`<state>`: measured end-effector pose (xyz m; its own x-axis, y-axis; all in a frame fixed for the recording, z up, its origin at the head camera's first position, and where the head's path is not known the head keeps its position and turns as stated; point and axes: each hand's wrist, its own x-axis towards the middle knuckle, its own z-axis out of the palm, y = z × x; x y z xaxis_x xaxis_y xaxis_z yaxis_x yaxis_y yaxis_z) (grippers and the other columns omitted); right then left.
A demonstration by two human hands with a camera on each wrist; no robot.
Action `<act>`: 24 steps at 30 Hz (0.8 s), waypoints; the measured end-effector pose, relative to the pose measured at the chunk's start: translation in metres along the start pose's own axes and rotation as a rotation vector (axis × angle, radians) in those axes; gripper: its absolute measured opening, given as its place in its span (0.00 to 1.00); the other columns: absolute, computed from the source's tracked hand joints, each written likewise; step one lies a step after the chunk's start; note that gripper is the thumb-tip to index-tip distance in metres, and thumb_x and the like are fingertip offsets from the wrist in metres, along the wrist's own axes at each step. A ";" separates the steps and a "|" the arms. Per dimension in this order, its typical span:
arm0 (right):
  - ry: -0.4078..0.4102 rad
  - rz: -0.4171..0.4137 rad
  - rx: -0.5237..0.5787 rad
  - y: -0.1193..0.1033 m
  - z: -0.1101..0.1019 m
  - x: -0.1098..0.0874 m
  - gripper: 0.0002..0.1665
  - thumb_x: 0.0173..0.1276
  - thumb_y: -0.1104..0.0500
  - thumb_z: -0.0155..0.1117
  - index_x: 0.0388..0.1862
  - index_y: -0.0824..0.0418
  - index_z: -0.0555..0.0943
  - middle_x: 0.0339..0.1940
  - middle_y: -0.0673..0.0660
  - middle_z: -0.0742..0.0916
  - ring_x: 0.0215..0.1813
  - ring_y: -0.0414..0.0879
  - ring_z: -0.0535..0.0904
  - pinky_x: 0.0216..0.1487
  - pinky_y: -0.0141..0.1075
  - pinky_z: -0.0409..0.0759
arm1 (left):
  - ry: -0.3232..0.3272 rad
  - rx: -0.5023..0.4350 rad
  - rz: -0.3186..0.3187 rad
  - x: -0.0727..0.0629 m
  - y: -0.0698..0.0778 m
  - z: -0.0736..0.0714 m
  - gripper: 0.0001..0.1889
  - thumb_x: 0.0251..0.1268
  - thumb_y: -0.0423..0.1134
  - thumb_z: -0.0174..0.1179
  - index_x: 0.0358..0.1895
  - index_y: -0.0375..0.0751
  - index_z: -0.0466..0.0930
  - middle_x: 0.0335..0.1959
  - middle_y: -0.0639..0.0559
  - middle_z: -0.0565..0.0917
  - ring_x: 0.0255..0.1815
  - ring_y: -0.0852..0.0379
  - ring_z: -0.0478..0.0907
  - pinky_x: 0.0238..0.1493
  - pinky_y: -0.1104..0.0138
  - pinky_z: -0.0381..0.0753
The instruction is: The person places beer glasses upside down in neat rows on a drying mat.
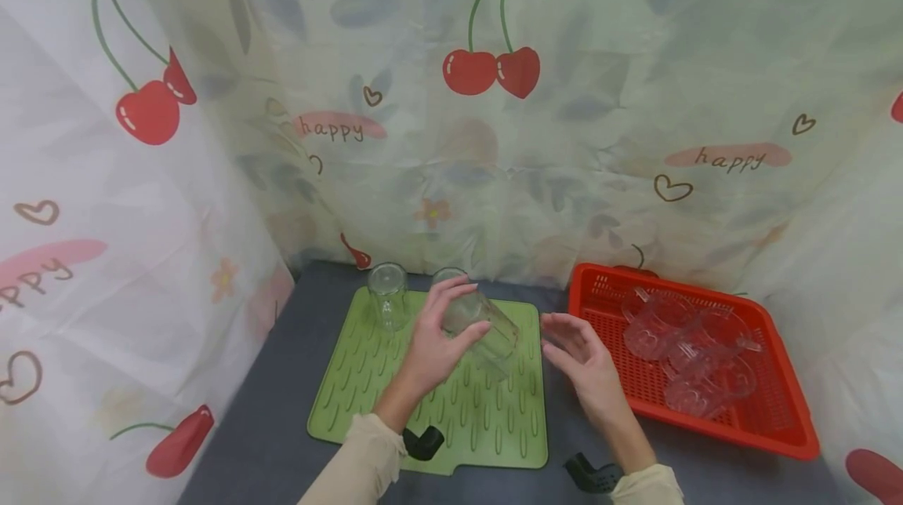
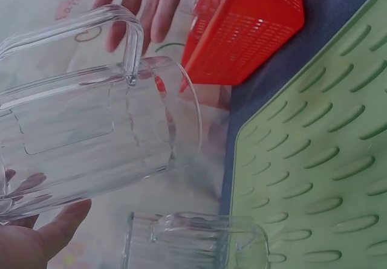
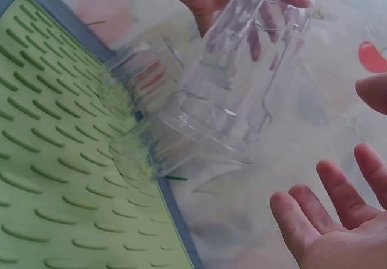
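My left hand (image 1: 432, 342) grips a clear glass mug (image 1: 496, 335) around its base end. The mug is tilted above the green ridged mat (image 1: 437, 411), its mouth pointing down to the right. In the left wrist view, the held mug's handle (image 2: 130, 45) shows plainly. To the right of it, my right hand (image 1: 591, 373) hovers with relaxed fingers, apart from the mug and holding nothing. A second clear mug (image 1: 388, 301) stands upside down at the mat's back left. Another mug (image 1: 446, 276) stands behind my left hand, partly hidden by it.
On the right a red perforated basket (image 1: 790, 403) holds several clear glass mugs (image 1: 705, 391). Mat and basket lie on a dark grey table (image 1: 247, 419). A patterned curtain (image 1: 423, 152) hangs behind and at both sides. Black angled pieces (image 1: 592, 475) sit at both wrists.
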<state>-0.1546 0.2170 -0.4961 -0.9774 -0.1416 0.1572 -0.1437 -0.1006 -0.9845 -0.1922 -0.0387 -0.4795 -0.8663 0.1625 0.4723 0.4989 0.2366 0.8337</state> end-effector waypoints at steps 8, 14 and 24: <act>-0.008 -0.098 0.053 -0.002 -0.012 -0.001 0.30 0.76 0.71 0.57 0.72 0.75 0.60 0.66 0.46 0.81 0.72 0.43 0.76 0.66 0.30 0.79 | -0.011 0.037 0.002 0.009 -0.005 0.013 0.34 0.62 0.46 0.73 0.72 0.52 0.72 0.76 0.57 0.69 0.78 0.51 0.66 0.75 0.45 0.69; 0.007 -0.121 0.094 -0.003 -0.015 -0.003 0.30 0.75 0.72 0.56 0.72 0.75 0.61 0.68 0.55 0.81 0.72 0.47 0.76 0.67 0.34 0.79 | -0.052 0.070 -0.057 0.015 -0.009 0.018 0.37 0.60 0.49 0.75 0.73 0.54 0.72 0.74 0.58 0.70 0.77 0.53 0.67 0.75 0.49 0.70; 0.038 -0.138 0.098 -0.004 -0.026 -0.005 0.27 0.77 0.72 0.54 0.72 0.73 0.62 0.70 0.62 0.79 0.71 0.48 0.77 0.67 0.35 0.79 | -0.128 0.136 -0.016 0.030 -0.010 0.029 0.39 0.56 0.49 0.77 0.72 0.53 0.73 0.71 0.56 0.72 0.72 0.53 0.71 0.70 0.53 0.76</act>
<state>-0.1535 0.2439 -0.4948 -0.9547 -0.0830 0.2858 -0.2632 -0.2126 -0.9410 -0.2229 -0.0082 -0.4822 -0.8683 0.2766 0.4118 0.4914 0.3661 0.7903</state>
